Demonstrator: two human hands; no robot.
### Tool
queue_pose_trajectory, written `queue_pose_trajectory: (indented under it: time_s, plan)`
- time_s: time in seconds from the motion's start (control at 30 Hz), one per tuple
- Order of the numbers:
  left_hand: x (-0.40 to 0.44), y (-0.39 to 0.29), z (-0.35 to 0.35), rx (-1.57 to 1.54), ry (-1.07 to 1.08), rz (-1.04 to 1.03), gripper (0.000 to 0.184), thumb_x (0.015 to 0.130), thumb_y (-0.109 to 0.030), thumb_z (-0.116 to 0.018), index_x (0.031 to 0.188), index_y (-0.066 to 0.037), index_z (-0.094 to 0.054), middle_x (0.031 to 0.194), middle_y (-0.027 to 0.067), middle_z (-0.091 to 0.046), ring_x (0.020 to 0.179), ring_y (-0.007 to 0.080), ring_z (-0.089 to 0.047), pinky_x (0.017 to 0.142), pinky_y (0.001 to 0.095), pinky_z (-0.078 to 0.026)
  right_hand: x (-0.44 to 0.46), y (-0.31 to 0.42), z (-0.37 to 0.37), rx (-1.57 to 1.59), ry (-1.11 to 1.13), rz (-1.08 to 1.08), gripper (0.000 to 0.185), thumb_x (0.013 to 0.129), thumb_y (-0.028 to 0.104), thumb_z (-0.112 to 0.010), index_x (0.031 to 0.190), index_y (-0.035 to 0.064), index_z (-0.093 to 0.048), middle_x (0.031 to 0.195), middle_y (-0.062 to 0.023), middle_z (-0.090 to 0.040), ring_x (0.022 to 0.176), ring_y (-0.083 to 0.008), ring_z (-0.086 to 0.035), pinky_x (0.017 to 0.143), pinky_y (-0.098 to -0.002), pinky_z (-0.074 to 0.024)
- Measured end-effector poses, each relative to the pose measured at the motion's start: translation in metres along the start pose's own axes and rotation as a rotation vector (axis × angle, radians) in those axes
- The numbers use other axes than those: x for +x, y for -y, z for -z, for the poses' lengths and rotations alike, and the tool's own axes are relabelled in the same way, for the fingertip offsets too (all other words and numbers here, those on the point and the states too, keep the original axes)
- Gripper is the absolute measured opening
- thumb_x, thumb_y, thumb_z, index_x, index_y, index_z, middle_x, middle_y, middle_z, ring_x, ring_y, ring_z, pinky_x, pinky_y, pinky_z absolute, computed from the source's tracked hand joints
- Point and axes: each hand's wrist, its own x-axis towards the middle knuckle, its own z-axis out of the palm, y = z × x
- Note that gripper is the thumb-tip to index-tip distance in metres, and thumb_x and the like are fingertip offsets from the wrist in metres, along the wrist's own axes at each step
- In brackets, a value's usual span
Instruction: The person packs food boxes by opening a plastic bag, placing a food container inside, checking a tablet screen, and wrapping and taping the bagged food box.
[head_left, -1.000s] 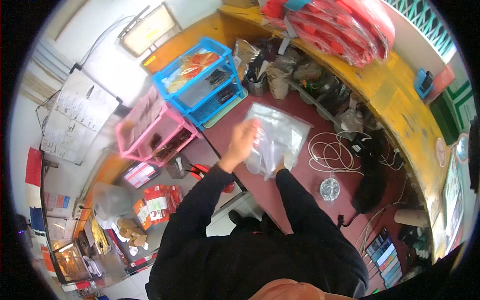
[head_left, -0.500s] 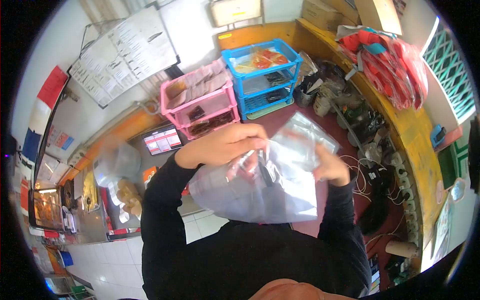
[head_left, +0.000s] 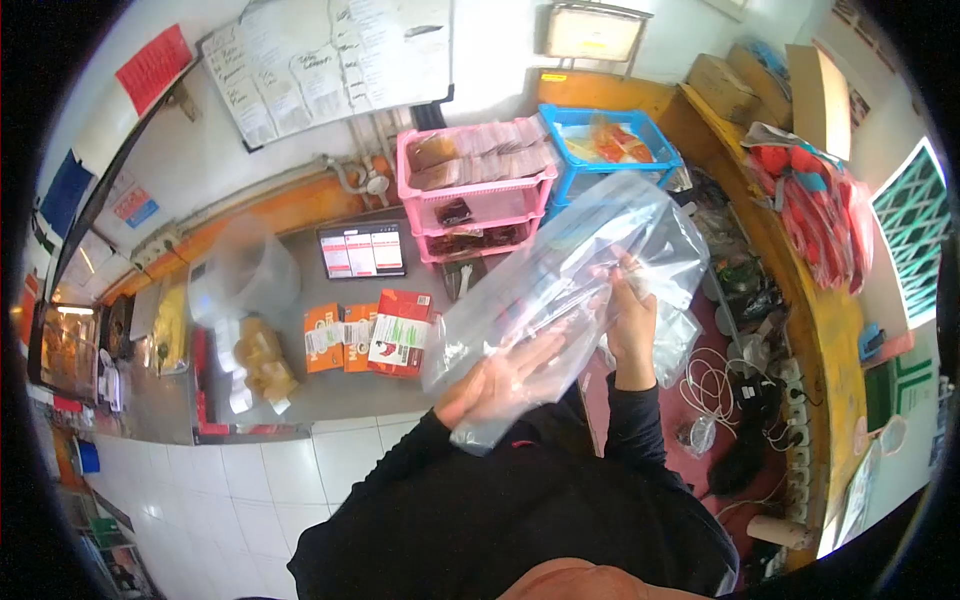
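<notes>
Near the pink basket rack [head_left: 485, 188], a large transparent plastic bag [head_left: 560, 290] hangs aslant. The grip of the right hand [head_left: 632, 318] seems to pinch its film; the left hand [head_left: 488, 382] has fingers extended under or inside it, I cannot tell which. Such thin film could slip off those uncurled fingers, tear if tugged hard, or nudge the red-and-white packet [head_left: 398, 345] on the desk [head_left: 312, 285] if swung sideways.

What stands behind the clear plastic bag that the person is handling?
Part of the blue rack stands behind the clear plastic bag. Its top tier, holding orange items, shows above the bag. The lower tiers are mostly covered by glossy film, so their contents cannot be made out.
</notes>
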Motion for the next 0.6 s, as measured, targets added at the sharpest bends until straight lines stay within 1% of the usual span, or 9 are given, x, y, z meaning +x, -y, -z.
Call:
queue_pose_trajectory:
  time_s: [0.1,0.13,0.2,0.27,0.37,0.4,0.47,0.53,0.6]
  plan:
    - [-0.022,-0.012,0.000,0.265,-0.217,-0.114,0.051,0.097,-0.030,-0.051,0.136,0.001,-0.041,0.131,0.0177,-0.052,0.123,0.0207,-0.049,0.104,0.0362,-0.038,0.000,-0.015,-0.002,-0.134,-0.089,0.071,0.037,0.094,0.011,-0.052,0.129,-0.0014,-0.046,0.097,-0.0141,-0.066,0.057,-0.0128,-0.058,0.049,-0.0228,-0.0450]
    - [-0.023,-0.019,0.000,0.668,-0.433,-0.052,0.051,0.098,-0.031,-0.050,0.135,0.004,-0.042,0.132,0.0161,-0.051,0.121,0.0205,-0.050,0.102,0.0344,-0.040,-0.001,-0.020,-0.001,-0.175,-0.129,0.082,0.038,0.094,0.010,-0.052,0.130,-0.0015,-0.044,0.097,-0.0134,-0.066,0.056,-0.0120,-0.057,0.048,-0.0213,-0.0439]
    - [-0.020,-0.031,0.007,0.530,-0.445,-0.039,0.049,0.099,-0.031,-0.048,0.132,0.005,-0.045,0.126,0.0130,-0.056,0.117,0.0193,-0.053,0.101,0.0327,-0.040,0.002,-0.036,0.024,-0.341,-0.124,-0.028,0.047,0.091,0.015,-0.059,0.132,-0.0006,-0.042,0.105,-0.0148,-0.063,0.070,-0.0154,-0.060,0.060,-0.0260,-0.0478]
    - [-0.022,-0.030,0.028,0.508,-0.413,0.009,0.047,0.098,-0.029,-0.050,0.130,0.005,-0.048,0.123,0.0111,-0.058,0.113,0.0171,-0.054,0.099,0.0312,-0.041,0.010,-0.063,0.035,-1.046,-0.427,0.658,0.061,0.082,0.025,-0.072,0.130,-0.0003,-0.044,0.114,-0.0166,-0.058,0.089,-0.0224,-0.058,0.078,-0.0343,-0.0474]
    - [-0.018,-0.006,0.055,0.401,-0.606,0.007,0.042,0.095,-0.027,-0.055,0.124,0.003,-0.054,0.120,0.0093,-0.060,0.105,0.0142,-0.057,0.093,0.0287,-0.042,-0.014,-0.037,-0.007,-1.156,-0.675,1.068,0.073,0.070,0.031,-0.082,0.127,-0.0002,-0.049,0.123,-0.0179,-0.052,0.107,-0.0286,-0.051,0.092,-0.0384,-0.0400]
    - [-0.016,0.005,0.059,0.392,-0.622,-0.023,0.042,0.095,-0.027,-0.055,0.124,0.003,-0.054,0.120,0.0093,-0.060,0.105,0.0142,-0.057,0.093,0.0287,-0.042,-0.025,-0.032,-0.014,-1.147,-0.638,1.073,0.073,0.070,0.031,-0.082,0.127,-0.0002,-0.049,0.123,-0.0179,-0.052,0.107,-0.0286,-0.051,0.092,-0.0384,-0.0400]
    - [-0.010,0.030,0.061,0.212,-0.648,-0.053,0.036,0.091,-0.028,-0.063,0.112,0.001,-0.061,0.108,0.0047,-0.063,0.093,0.0105,-0.057,0.082,0.0257,-0.043,-0.051,-0.027,-0.017,-1.214,0.194,0.622,0.076,0.062,0.039,-0.086,0.113,-0.0071,-0.055,0.098,-0.0169,-0.059,0.093,-0.0316,-0.056,0.084,-0.0390,-0.0432]
    - [-0.002,0.038,0.049,0.167,-0.588,-0.011,0.031,0.091,-0.025,-0.063,0.110,-0.001,-0.060,0.103,0.0034,-0.063,0.092,0.0105,-0.058,0.081,0.0264,-0.045,-0.065,-0.044,-0.021,-1.194,0.494,0.143,0.056,0.062,0.035,-0.085,0.092,-0.0043,-0.060,0.075,-0.0146,-0.059,0.073,-0.0259,-0.059,0.068,-0.0352,-0.0468]
    - [-0.002,0.038,0.049,0.124,-0.520,0.027,0.026,0.090,-0.023,-0.064,0.108,-0.004,-0.059,0.098,0.0021,-0.063,0.090,0.0104,-0.059,0.079,0.0272,-0.046,-0.062,-0.047,-0.013,-1.091,0.575,0.101,0.043,0.064,0.027,-0.083,0.082,-0.0027,-0.058,0.066,-0.0130,-0.056,0.064,-0.0235,-0.057,0.061,-0.0337,-0.0457]
